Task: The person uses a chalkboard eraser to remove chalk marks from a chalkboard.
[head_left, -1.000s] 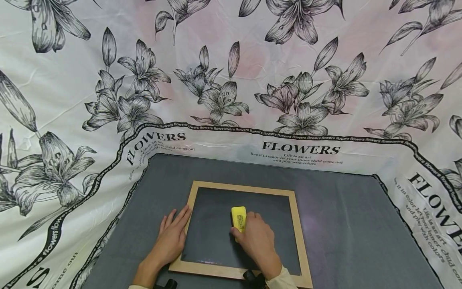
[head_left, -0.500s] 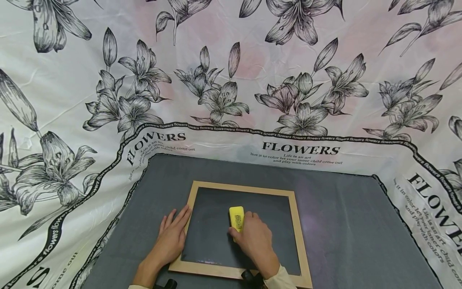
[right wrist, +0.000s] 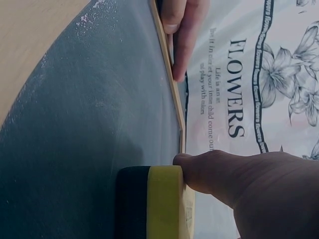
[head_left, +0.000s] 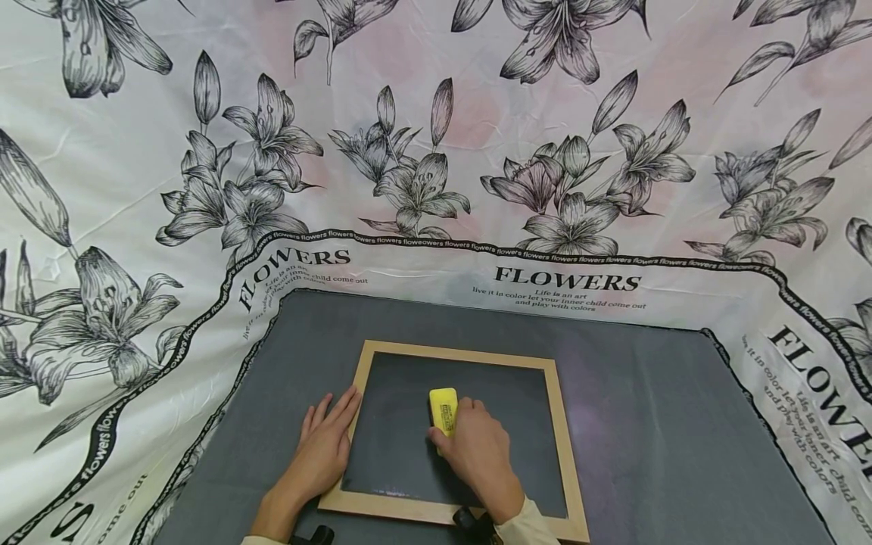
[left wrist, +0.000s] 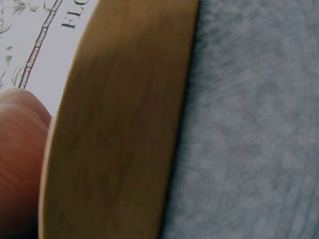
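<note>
A small chalkboard (head_left: 402, 424) with a light wooden frame (left wrist: 119, 119) lies flat on the grey part of the cloth. My right hand (head_left: 480, 454) grips a yellow eraser (head_left: 443, 409) by its sides, thumb on the left, near the middle of the board. In the right wrist view the eraser's dark pad (right wrist: 132, 199) faces the board surface. My left hand (head_left: 316, 450) rests against the frame's left side with fingers extended. Pale smears and specks show on the board in the right wrist view. The right hand's far fingers are partly hidden.
Under the board spreads a tablecloth (head_left: 654, 424) with a grey centre and a white border printed with black flowers and lettering. Dark wrist-camera mounts (head_left: 470, 518) sit by the forearms, near the frame's lower edge.
My right hand has slid slightly to the left with the eraser over the board. The left hand and the chalkboard stay where they were.
</note>
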A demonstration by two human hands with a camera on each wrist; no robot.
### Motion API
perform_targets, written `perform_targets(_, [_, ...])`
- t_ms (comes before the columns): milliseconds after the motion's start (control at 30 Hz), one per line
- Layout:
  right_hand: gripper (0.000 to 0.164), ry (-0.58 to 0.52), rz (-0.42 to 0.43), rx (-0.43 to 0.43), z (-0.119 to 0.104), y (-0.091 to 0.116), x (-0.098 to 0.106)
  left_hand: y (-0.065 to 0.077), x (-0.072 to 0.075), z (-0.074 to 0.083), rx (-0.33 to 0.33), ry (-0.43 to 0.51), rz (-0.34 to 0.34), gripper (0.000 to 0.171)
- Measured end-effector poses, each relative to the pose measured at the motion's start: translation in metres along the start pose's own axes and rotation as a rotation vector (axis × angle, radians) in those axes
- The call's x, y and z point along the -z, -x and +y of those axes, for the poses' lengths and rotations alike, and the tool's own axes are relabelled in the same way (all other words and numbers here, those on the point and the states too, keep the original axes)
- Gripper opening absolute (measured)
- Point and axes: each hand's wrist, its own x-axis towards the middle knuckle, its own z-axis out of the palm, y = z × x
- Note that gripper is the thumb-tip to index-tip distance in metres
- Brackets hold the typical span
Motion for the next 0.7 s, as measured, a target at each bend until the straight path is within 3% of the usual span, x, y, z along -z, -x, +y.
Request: perform_targets(700, [0.076,-0.010,0.011,0.004,-0.0079,-0.0004,-0.0027,-0.0002,0.0004,0.0010,0.003,0.003,-0.002,0.056])
